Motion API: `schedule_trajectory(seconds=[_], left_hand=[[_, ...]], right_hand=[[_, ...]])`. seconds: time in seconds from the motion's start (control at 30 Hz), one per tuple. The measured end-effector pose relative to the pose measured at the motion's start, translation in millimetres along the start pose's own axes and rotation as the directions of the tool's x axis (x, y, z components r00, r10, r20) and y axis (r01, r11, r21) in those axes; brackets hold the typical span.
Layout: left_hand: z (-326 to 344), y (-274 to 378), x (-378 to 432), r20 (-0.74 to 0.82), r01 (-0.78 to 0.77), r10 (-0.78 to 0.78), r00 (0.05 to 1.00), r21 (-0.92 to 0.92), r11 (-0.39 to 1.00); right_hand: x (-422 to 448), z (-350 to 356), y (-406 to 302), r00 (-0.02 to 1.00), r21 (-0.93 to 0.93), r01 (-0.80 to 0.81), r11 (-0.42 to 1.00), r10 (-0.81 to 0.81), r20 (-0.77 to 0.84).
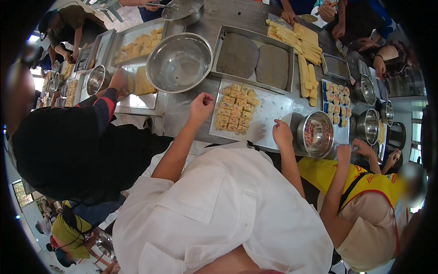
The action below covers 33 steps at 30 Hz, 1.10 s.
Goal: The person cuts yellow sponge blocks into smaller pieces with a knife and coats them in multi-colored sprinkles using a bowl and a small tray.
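Note:
My left hand (pixel 201 107) hovers beside the left edge of a shallow metal tray (pixel 270 102), its fingers curled inward. Close to the tray's right side is my right hand (pixel 283 134), one finger stretched out and the others curled. Nothing shows in either hand, but the insides of the curled fingers are hidden. On the tray's left half, small pale-yellow dough pieces (pixel 236 109) flecked with colored sprinkles sit in close rows. Bare metal separates them from my right hand. Just right of that hand, a steel bowl (pixel 323 145) holds colored sprinkles (pixel 309 134).
Behind the tray stands a deeper pan (pixel 251 87) with two dark slabs (pixel 237 54). A large steel bowl (pixel 179 63) is at the left. Yellow dough strips (pixel 304 73) lie farther right. A co-worker's arm (pixel 118 80) reaches in from the left; another person's hand (pixel 344 154) is near the sprinkle bowl.

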<state>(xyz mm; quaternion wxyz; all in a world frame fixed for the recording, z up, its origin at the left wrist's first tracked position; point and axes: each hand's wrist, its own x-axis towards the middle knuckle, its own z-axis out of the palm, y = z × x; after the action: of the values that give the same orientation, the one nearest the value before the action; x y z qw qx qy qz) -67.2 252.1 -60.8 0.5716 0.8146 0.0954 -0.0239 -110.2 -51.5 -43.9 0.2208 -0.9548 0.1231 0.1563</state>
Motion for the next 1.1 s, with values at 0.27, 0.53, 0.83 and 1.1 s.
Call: schedule_trajectory(seconds=[0.27, 0.53, 0.83, 1.1], left_hand=[[11, 6, 14, 0.057, 0.344, -0.340, 0.939, -0.221, 0.913], [40, -14, 56, 0.128, 0.377, -0.356, 0.926, -0.240, 0.895], [49, 2, 73, 0.062, 0.407, -0.403, 0.913, -0.170, 0.897], [51, 0, 83, 0.074, 0.448, -0.442, 0.894, -0.136, 0.884]], right_hand=[[40, 25, 2, 0.846, 0.750, -0.532, 0.393, 0.210, 0.490], [66, 32, -7, 0.721, 0.720, -0.693, 0.041, 0.036, 0.692], [82, 35, -20, 0.683, 0.683, -0.730, -0.025, -0.042, 0.729], [84, 33, -30, 0.692, 0.693, -0.721, 0.027, -0.027, 0.721]])
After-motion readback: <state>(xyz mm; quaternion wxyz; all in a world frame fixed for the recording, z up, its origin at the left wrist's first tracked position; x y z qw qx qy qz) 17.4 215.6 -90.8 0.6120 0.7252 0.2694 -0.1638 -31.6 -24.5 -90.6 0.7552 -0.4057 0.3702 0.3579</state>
